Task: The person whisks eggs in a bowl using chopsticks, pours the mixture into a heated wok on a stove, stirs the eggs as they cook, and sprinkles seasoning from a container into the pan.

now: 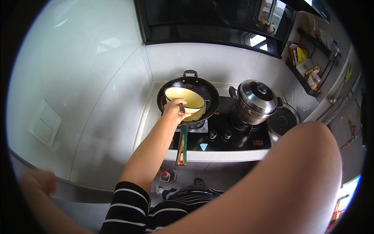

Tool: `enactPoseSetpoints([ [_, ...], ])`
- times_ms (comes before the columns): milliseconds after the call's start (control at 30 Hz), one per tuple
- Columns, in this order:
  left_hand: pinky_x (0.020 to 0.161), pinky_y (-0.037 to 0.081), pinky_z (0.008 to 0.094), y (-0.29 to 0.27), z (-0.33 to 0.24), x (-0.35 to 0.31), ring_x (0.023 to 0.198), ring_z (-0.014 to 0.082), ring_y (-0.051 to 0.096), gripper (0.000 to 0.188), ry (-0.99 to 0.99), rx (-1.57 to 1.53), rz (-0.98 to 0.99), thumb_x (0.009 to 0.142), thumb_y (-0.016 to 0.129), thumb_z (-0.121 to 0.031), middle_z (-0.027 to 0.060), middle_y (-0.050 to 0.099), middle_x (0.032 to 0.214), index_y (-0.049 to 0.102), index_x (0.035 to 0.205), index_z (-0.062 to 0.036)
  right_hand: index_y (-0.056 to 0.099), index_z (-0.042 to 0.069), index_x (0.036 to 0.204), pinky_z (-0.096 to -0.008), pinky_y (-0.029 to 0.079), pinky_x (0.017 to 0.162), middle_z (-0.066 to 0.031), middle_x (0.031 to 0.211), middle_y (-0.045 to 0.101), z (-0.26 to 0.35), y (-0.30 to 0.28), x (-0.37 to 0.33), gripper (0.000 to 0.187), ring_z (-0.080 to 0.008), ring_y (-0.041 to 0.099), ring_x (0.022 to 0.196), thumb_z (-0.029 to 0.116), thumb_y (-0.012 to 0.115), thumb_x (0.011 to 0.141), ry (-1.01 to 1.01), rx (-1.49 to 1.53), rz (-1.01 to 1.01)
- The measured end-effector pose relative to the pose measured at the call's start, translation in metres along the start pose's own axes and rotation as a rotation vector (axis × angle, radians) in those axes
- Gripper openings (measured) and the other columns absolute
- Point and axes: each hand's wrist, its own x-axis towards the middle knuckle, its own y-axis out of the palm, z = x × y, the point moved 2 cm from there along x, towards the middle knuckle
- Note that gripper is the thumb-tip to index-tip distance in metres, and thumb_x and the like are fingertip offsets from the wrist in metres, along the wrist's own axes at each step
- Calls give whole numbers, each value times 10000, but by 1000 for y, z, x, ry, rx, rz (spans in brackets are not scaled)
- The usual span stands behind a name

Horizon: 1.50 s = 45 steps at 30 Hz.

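My left hand (174, 110) is closed on a pale yellow bowl (191, 97) with a dark rim. A short dark brown piece (181, 108) shows at its fingers; whether it is the bowl's handle I cannot tell. The bowl is tilted over a black wok (212, 97) on the left burner. Yellowish food (196, 116), resembling egg, lies in the wok beneath the bowl. The wok's green and gold handle (182, 146) points toward me. A bent bare arm, apparently my right, fills the lower right. At the far left edge, a blurred hand (39, 182) appears to be my right; its fingers are smeared.
A lidded steel pot (257, 101) stands on the right burner, beside a round dark pan (283, 120). The black hob (241, 140) has two knobs in front. A tiled wall (89, 78) borders the left side; a rack of packets (307, 70) hangs at right.
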Motion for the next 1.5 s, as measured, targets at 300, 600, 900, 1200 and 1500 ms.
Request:
enactPoseSetpoints([
  [300, 777, 580, 532, -14, -1, 1, 932, 312, 600, 219, 13, -55, 62, 665, 804, -53, 118, 577, 930, 658, 829, -57, 608, 31, 1084, -385, 516, 743, -156, 1016, 578, 35, 9, -7, 358, -291, 603, 884, 215, 711, 795, -4, 70, 240],
  [600, 833, 519, 639, -11, -4, -19, 849, 362, 599, 226, 96, 7, -133, 685, 719, -45, 121, 521, 898, 596, 874, -22, 656, 52, 975, -354, 527, 632, -110, 849, 621, 61, 0, -30, 256, -247, 633, 731, 210, 718, 782, -48, 95, 403],
  [900, 783, 542, 584, -43, 1, 5, 963, 322, 589, 289, 193, -31, -87, 681, 753, -74, 91, 594, 937, 633, 944, -63, 646, 39, 874, -431, 513, 619, -126, 807, 665, -33, 56, -159, 255, -324, 656, 712, 271, 711, 791, 826, 266, 350],
  [1200, 509, 548, 412, 2, 10, 11, 808, 277, 606, 628, 197, -23, -37, 737, 644, -33, 178, 522, 1003, 280, 1248, -27, 556, 139, 1297, -373, 540, 640, -119, 1048, 561, -99, 216, -222, 694, -304, 638, 728, 296, 831, 679, 1038, 100, -169],
  [1500, 478, 512, 361, -6, 9, 17, 682, 207, 616, 630, 201, -158, -114, 803, 708, -187, 109, 555, 1027, 286, 1263, -109, 695, 33, 987, -359, 533, 676, -109, 869, 622, -132, 247, -219, 243, -281, 636, 765, 106, 768, 767, 792, 299, -459],
])
